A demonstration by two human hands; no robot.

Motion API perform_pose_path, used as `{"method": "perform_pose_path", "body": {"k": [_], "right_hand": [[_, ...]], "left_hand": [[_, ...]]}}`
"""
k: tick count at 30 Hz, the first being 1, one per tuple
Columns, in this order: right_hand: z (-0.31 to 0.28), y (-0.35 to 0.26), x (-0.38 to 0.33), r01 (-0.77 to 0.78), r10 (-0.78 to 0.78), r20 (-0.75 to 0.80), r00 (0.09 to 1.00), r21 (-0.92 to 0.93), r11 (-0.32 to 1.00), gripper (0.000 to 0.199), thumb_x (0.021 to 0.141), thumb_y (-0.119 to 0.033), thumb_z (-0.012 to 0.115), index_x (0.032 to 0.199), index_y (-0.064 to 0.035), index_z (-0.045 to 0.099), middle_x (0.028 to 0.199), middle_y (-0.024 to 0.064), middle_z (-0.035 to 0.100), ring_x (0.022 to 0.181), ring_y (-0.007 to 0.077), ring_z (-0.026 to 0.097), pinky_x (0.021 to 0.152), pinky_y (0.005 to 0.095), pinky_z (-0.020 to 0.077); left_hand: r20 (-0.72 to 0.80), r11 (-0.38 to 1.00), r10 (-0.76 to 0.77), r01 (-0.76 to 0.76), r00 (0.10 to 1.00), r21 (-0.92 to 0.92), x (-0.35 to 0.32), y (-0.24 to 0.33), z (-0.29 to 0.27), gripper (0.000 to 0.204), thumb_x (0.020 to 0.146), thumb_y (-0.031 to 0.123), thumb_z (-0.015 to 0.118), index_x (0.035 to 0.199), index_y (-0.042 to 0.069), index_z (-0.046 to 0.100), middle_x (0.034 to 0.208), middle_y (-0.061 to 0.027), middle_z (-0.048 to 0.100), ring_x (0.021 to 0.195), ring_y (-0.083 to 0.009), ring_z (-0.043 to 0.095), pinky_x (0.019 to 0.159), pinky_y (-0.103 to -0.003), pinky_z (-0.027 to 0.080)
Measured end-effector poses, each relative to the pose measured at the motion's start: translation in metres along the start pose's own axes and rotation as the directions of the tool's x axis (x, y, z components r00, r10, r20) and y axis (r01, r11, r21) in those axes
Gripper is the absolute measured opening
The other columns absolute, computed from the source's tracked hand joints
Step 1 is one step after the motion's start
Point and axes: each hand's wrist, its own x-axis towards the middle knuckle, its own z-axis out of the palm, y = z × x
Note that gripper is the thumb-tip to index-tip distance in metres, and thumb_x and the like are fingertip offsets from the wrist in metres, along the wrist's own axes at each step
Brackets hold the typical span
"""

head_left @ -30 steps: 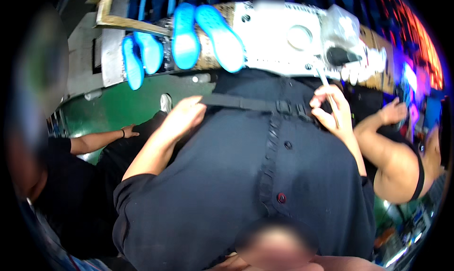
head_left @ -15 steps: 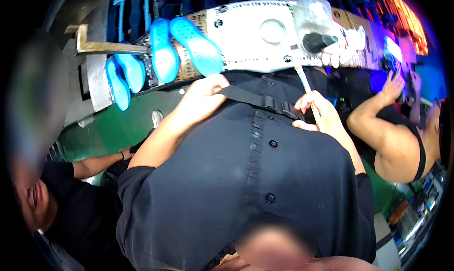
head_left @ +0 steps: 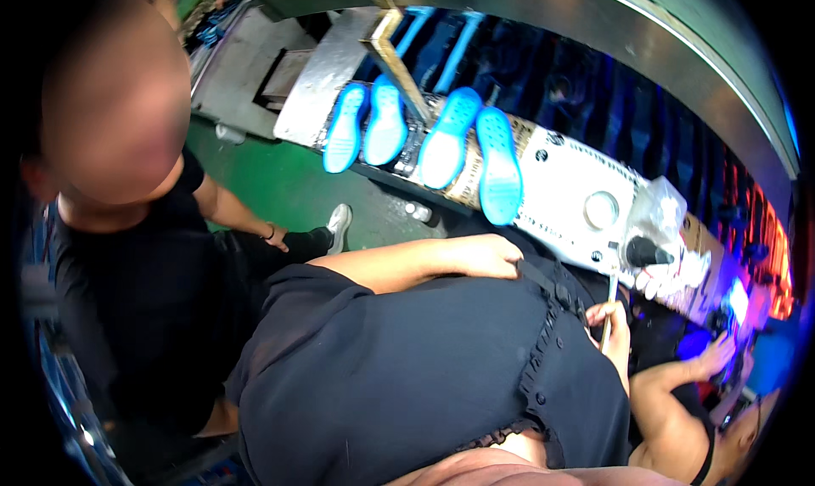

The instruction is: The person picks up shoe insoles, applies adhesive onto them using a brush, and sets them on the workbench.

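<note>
My left hand is closed on the end of a black strap in front of my waist. The strap runs to a black buckle, close to my right hand. That hand is closed round a thin, pale-handled brush, which points up toward the bench. Whether its fingers also grip the strap, I cannot tell. Beyond my hands lie two pairs of blue shoe soles, one pair with a sole nearest me, the other with a sole farther left.
On the white-covered bench are a round shallow dish, a clear plastic container, a black cone-shaped thing and a crumpled white cloth. A metal bracket rises at the left. People stand on both sides.
The view has swung left, so the bench lies slantwise and the person at the left shows more. Both hands keep their hold on the strap and the brush.
</note>
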Motion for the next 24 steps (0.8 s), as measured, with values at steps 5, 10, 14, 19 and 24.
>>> {"method": "perform_pose_path", "body": {"k": [5,10,14,19,24], "right_hand": [[-0.001,0.006,0.008,-0.055,0.053,0.072,0.996,0.033,0.998,0.032,0.067,0.001,0.066,0.081,-0.0083,0.04,0.078,0.0047,0.052,0.071,0.0105,0.049,0.068,0.0227,0.0399],[0.001,-0.002,0.021,-0.085,0.076,0.129,0.989,0.061,0.995,0.032,0.065,0.003,0.066,0.08,-0.0076,0.039,0.078,0.0048,0.053,0.069,0.0109,0.049,0.066,0.0225,0.0404],[-0.004,-0.001,0.025,-0.031,0.026,0.162,0.986,0.027,0.999,0.033,0.064,0.003,0.066,0.08,-0.0073,0.039,0.078,0.0046,0.053,0.069,0.0107,0.048,0.065,0.0224,0.0402],[-0.008,0.005,0.024,-0.042,0.035,0.175,0.984,0.039,0.998,0.032,0.064,0.003,0.066,0.08,-0.0079,0.04,0.078,0.0043,0.053,0.068,0.0106,0.047,0.066,0.0226,0.0395],[-0.007,0.01,0.02,-0.073,0.064,0.138,0.988,0.064,0.995,0.032,0.065,0.003,0.065,0.08,-0.0079,0.039,0.077,0.0048,0.053,0.068,0.0113,0.047,0.066,0.0231,0.0398]], "left_hand": [[-0.039,0.99,-0.096,0.091,0.995,-0.108,-0.022,-0.004,-0.006,0.024,0.076,0.023,0.065,0.068,0.004,0.052,0.057,0.0008,0.048,0.056,-0.0052,0.043,0.049,-0.026,0.036],[-0.09,0.964,-0.129,0.104,0.988,-0.243,-0.044,-0.016,0.005,0.023,0.079,0.024,0.061,0.071,0.005,0.049,0.061,0.0046,0.044,0.059,-0.0042,0.038,0.051,-0.026,0.034],[-0.083,0.987,-0.119,0.109,0.989,-0.119,-0.071,-0.058,0.006,0.026,0.083,0.027,0.056,0.07,0.006,0.047,0.06,0.0042,0.04,0.06,-0.0047,0.036,0.052,-0.026,0.033],[0.343,0.581,-0.628,0.714,0.699,-0.391,-0.144,-0.156,0.039,0.056,0.084,0.062,0.041,0.074,0.011,0.062,0.057,0.0017,0.054,0.046,-0.0087,0.047,0.044,-0.023,0.033],[0.419,0.408,-0.552,0.672,0.721,-0.617,-0.173,-0.144,0.059,0.062,0.085,0.06,0.043,0.115,0.008,0.056,0.108,-0.0061,0.061,0.094,-0.0169,0.059,0.08,-0.033,0.046]]}}
